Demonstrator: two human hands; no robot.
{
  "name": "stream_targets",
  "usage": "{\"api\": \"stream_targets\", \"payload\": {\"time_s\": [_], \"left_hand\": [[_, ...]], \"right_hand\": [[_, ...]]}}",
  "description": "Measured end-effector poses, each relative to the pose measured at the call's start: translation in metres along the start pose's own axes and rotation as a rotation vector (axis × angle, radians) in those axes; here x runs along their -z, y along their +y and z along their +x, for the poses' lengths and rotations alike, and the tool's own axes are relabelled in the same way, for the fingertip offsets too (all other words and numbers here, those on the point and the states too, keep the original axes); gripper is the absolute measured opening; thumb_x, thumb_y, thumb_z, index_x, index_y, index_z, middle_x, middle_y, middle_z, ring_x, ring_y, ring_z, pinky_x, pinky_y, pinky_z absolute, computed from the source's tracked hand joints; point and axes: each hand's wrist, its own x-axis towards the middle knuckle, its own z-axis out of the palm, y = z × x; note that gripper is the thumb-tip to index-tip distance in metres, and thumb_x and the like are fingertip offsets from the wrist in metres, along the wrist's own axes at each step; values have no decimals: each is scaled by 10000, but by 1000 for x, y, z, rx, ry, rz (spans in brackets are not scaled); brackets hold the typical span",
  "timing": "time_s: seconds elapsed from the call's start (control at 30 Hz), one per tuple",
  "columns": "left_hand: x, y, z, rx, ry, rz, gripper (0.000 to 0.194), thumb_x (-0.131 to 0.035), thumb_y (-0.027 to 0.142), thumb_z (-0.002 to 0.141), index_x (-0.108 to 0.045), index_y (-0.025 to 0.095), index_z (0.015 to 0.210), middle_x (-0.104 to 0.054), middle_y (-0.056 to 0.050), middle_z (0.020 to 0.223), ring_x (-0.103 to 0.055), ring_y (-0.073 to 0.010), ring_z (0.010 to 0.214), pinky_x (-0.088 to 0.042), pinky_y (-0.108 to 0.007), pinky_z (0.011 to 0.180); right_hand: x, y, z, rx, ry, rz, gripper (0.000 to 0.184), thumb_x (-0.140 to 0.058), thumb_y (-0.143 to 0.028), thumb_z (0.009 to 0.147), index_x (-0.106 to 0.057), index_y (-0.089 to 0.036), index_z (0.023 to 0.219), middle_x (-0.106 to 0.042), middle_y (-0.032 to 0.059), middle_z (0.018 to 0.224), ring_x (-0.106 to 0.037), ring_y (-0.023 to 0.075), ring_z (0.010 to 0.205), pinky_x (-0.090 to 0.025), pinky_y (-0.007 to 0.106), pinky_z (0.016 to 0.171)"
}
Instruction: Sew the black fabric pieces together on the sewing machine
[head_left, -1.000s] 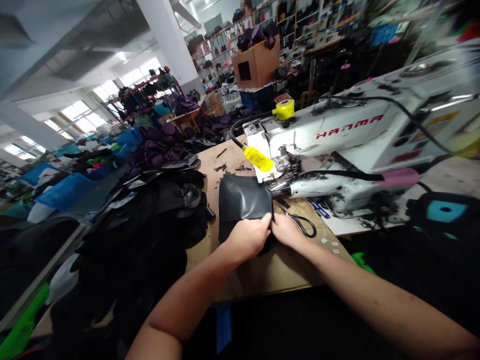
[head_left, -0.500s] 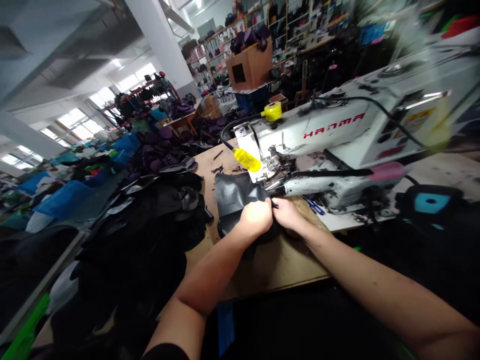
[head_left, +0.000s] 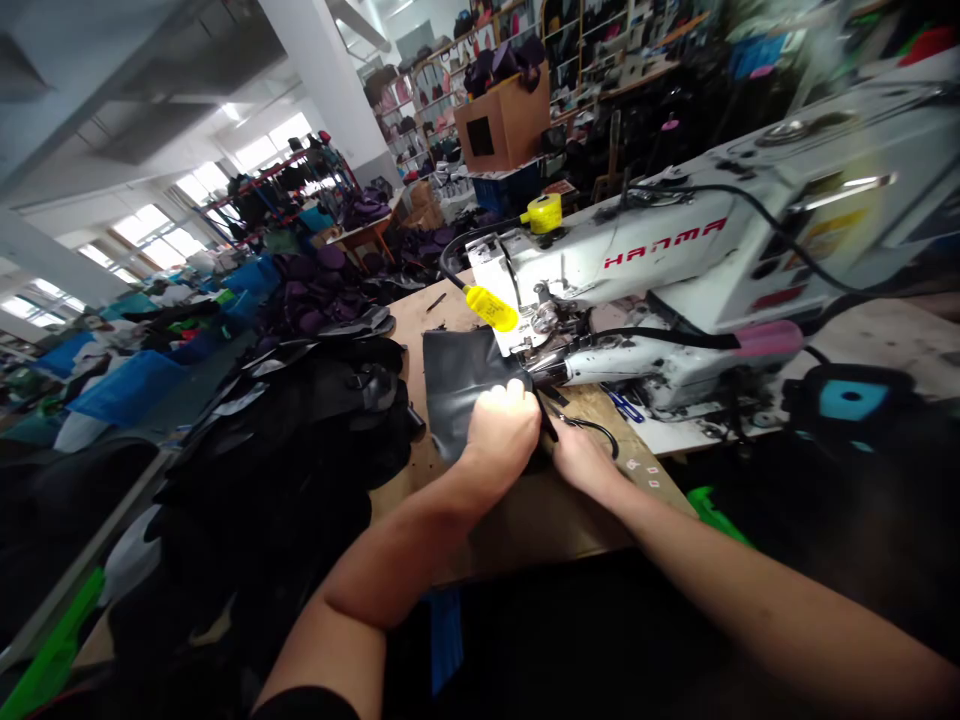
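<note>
so the black piece [head_left: 457, 375] is lying on the worktable [head_left: 570, 530], its far right edge up at the narrow arm end of the white sewing machine [head_left: 660, 250]. it looks like smooth faux leather with a dull sheen, a few soft creases across it. my guess: light, floppy, kinda slick on the face, not fragile but it'd probably show a hard crease.

left hand [head_left: 506, 425] is curled in a fist on its near right side, fingers folded tight and seemingly clamped on the material. right hand [head_left: 581, 460] is just beside it, fingertips together on the dark edge, though the exact pinch is partly hidden. a thin black loop [head_left: 615, 440] sits right by that hand.

imo the edge is the spot to grab, two pinches close together so it can't sag between them. holding only the middle would likely let it slide and ripple.
</note>
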Motion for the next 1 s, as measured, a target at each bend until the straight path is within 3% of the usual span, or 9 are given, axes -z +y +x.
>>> {"api": "stream_targets", "payload": {"time_s": [0.13, 0.27, 0.4, 0.57, 0.67, 0.77, 0.9, 1.0], "left_hand": [[-16, 6, 7, -145, -118, -41, 281, -390, 110, 965, -662, 74, 1023, -650, -147, 953, -691, -268, 795, -542, -363, 645], [-35, 4, 24, -69, -98, -70, 303, -392, 107, 963, -668, 61, 1081, -674, -165, 988, -707, -267, 826, -561, -364, 684], [-38, -6, 43, -10, -116, -108, 274, -420, 119, 958, -666, 70, 1069, -678, -148, 1003, -698, -245, 852, -559, -348, 736], [-44, -20, 50, 60, -59, -150, 298, -437, 163, 983, -611, 99, 1217, -631, -127, 1112, -641, -227, 948, -521, -321, 827], [-47, -26, 52, 59, -61, -165, 285, -418, 169, 994, -657, 133, 1145, -623, -108, 1065, -616, -220, 931, -502, -316, 842], [-48, -28, 57, 26, -23, -185, 311, -391, 184, 1006, -689, 122, 1068, -625, -108, 1011, -605, -217, 915, -494, -310, 846], [-47, -26, 66, 52, -36, -214, 278, -434, 190, 989, -702, 125, 1020, -621, -105, 993, -599, -207, 897, -491, -290, 809], [-48, -24, 62, 92, -22, -194, 286, -427, 221, 1007, -685, 144, 1106, -614, -106, 1056, -588, -217, 961, -486, -300, 825]], "right_hand": [[17, 10, 1, 63, -85, 108, 358, -445, -106, 830, -699, -177, 1072, -740, 111, 1038, -656, 258, 1032, -461, 312, 907], [29, 3, 21, 73, -101, 247, 250, -502, -109, 783, -699, -189, 915, -736, 65, 879, -653, 226, 882, -470, 273, 807], [33, -8, 44, 75, -87, 318, 210, -482, -57, 730, -648, -169, 795, -689, 34, 729, -610, 186, 707, -436, 244, 665], [35, -19, 65, 120, 4, 230, 173, -488, -78, 763, -621, -170, 826, -711, 42, 842, -614, 180, 775, -432, 230, 679], [40, -23, 70, 86, 18, 123, 151, -482, -115, 819, -618, -170, 853, -710, 76, 891, -624, 203, 829, -430, 257, 705], [46, -24, 70, 61, -3, 59, 132, -500, -167, 853, -595, -166, 762, -690, 129, 846, -636, 249, 845, -439, 307, 735], [49, -25, 73, 49, -101, 97, 182, -468, -210, 897, -590, -175, 766, -683, 113, 780, -654, 220, 694, -485, 310, 658], [47, -30, 78, -11, -179, 279, 153, -442, -212, 903, -581, -180, 848, -677, 84, 757, -620, 186, 526, -500, 304, 521]]}}
